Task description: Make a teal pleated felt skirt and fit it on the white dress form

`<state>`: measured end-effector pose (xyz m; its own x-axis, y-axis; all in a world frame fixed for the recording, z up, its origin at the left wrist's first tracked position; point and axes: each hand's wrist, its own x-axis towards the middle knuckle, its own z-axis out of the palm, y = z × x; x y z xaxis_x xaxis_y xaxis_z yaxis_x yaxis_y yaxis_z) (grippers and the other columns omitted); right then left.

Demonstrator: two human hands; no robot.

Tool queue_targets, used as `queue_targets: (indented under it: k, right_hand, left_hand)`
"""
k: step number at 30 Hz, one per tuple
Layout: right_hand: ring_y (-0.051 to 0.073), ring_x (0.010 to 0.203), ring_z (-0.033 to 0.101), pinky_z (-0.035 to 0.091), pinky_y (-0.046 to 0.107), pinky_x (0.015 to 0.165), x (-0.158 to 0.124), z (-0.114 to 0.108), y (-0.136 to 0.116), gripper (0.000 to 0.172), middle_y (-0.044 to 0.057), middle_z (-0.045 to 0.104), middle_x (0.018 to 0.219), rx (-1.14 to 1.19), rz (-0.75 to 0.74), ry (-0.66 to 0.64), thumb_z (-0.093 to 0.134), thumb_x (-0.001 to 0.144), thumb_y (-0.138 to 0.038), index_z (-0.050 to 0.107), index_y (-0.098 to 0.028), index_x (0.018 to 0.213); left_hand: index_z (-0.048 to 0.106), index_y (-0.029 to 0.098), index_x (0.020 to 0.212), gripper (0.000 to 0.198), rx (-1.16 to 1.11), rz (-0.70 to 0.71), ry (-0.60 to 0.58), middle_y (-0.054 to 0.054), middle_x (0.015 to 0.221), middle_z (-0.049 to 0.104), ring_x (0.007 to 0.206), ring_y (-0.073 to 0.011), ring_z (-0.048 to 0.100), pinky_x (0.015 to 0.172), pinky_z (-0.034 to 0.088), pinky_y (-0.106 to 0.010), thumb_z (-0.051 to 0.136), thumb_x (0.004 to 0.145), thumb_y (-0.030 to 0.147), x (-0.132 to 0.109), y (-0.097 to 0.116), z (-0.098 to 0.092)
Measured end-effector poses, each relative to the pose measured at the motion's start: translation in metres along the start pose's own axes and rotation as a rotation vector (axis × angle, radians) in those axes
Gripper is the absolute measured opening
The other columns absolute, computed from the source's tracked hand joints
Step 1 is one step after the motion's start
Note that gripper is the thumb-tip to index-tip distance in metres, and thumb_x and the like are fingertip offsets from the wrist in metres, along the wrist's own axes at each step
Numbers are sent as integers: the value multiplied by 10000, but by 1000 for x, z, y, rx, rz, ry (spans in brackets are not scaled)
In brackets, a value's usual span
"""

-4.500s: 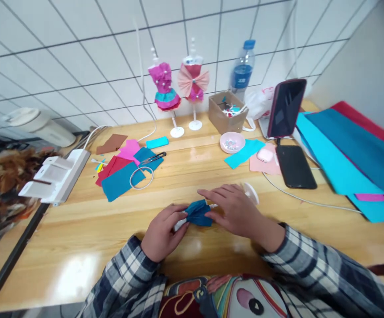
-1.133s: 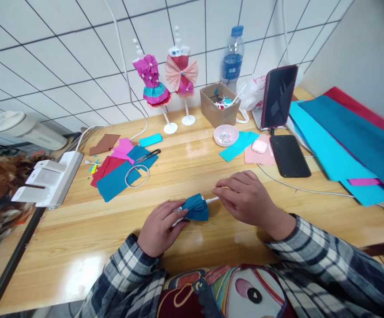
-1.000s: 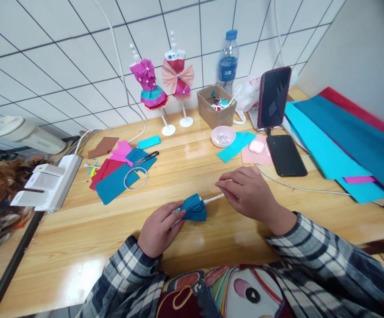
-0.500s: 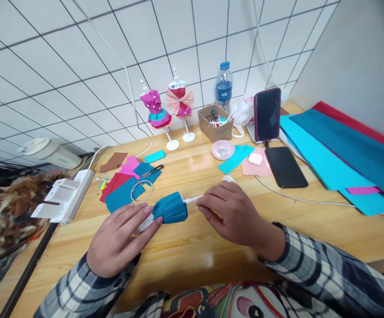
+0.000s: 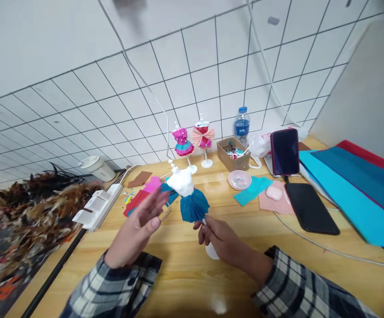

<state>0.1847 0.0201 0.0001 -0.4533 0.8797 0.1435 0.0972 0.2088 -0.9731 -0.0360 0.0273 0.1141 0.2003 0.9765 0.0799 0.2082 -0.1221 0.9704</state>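
A small white dress form (image 5: 181, 181) leans to the left above the table, a gathered dark-teal skirt (image 5: 193, 206) round its lower part. Its thin white stand is pinched in my right hand (image 5: 219, 236), just below the skirt; the round white base shows under that hand. My left hand (image 5: 139, 232) is off the form, to its left, with fingers spread and nothing in them. Two dressed forms stand behind by the wall: one in magenta and teal (image 5: 182, 142), the other red with a peach bow (image 5: 203, 134).
At the back are a cardboard box (image 5: 233, 154), a water bottle (image 5: 242, 127) and a pink dish (image 5: 239, 180). Phones (image 5: 311, 207) and coloured sheets (image 5: 354, 190) lie right. Left are paper scraps (image 5: 140, 179), a power strip (image 5: 99, 207), a cup (image 5: 97, 168) and feathers (image 5: 53, 212).
The form has turned from lying sideways to leaning upward, its white top now exposed. My left hand has let go and opened. The view has tilted up.
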Motion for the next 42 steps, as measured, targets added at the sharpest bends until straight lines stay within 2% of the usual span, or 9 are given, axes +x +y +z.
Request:
queue_targets:
  k: [3, 6, 10, 12, 17, 21, 29, 36, 42]
  right_hand:
    - [113, 612, 542, 416, 244, 633, -9, 14, 13, 228, -13, 653, 751, -3, 1, 26, 351, 1014, -254, 572, -197, 1032]
    - [123, 641, 550, 407, 258, 659, -14, 19, 14, 242, -11, 653, 766, -32, -21, -9, 347, 1019, -275, 578, -202, 1023]
    - [132, 659, 552, 386, 262, 661, -16, 18, 9, 262, -7, 633, 743, -61, -43, 4, 338, 1022, -307, 556, -201, 921]
    - [135, 671, 550, 374, 263, 661, -16, 17, 8, 286, 0, 624, 744, -94, -54, 16, 335, 1021, -313, 535, -202, 849]
    - [134, 653, 539, 351, 258, 638, -16, 13, 8, 313, -2, 610, 720, -133, -68, -17, 322, 1022, -318, 507, -207, 794]
    - [148, 667, 556, 361, 264, 643, -15, 11, 7, 286, 11, 629, 734, -164, -84, -77, 319, 1011, -315, 493, -210, 810]
    - [144, 626, 542, 359, 266, 618, -15, 7, 5, 255, 17, 630, 700, -207, -144, -63, 328, 985, -275, 464, -213, 778]
    - [105, 572, 561, 427, 222, 586, -15, 8, 8, 331, -5, 650, 671, 107, -38, -207, 368, 996, -329, 524, -194, 736]
    - [86, 530, 514, 423, 219, 537, -15, 7, 7, 410, 4, 662, 687, 247, 47, -270, 421, 982, -481, 577, -177, 755]
  left_hand:
    - [544, 183, 1395, 920, -319, -40, -59, -177, 1485, 496, 1387, -360, 438, 1173, 325, -465, 752, 663, 700, 2, -6, 30]
    - [576, 192, 1359, 866, -379, -70, -70, -158, 1482, 508, 1313, -344, 516, 1070, 454, -409, 818, 645, 617, 8, 3, 47]
    - [488, 257, 1428, 816, -280, -152, -69, -151, 1439, 554, 999, -268, 688, 784, 594, -360, 852, 708, 382, 10, 12, 50]
    - [443, 256, 1460, 817, -229, -158, -92, -163, 1419, 569, 980, -272, 695, 727, 605, -353, 827, 743, 342, 9, 12, 46]
    - [467, 224, 1447, 762, -77, -117, -125, -150, 1306, 661, 1177, -321, 631, 931, 569, -419, 805, 773, 339, 9, 14, 34]
    - [479, 211, 1442, 753, -31, -123, -168, -147, 1248, 696, 1172, -329, 641, 933, 572, -426, 798, 777, 361, 10, 19, 29]
    - [503, 177, 1420, 729, -44, -95, -76, -158, 1252, 690, 1252, -328, 590, 1099, 441, -474, 770, 796, 443, 10, 11, 35]
    - [646, 225, 1282, 689, -73, 33, -140, -117, 1251, 690, 1365, -349, 470, 1186, 322, -484, 845, 678, 490, 6, 11, 22]
    - [576, 232, 1365, 721, -157, -31, -216, -122, 1409, 578, 1424, -354, 386, 1195, 279, -515, 845, 701, 318, 4, 11, 21]
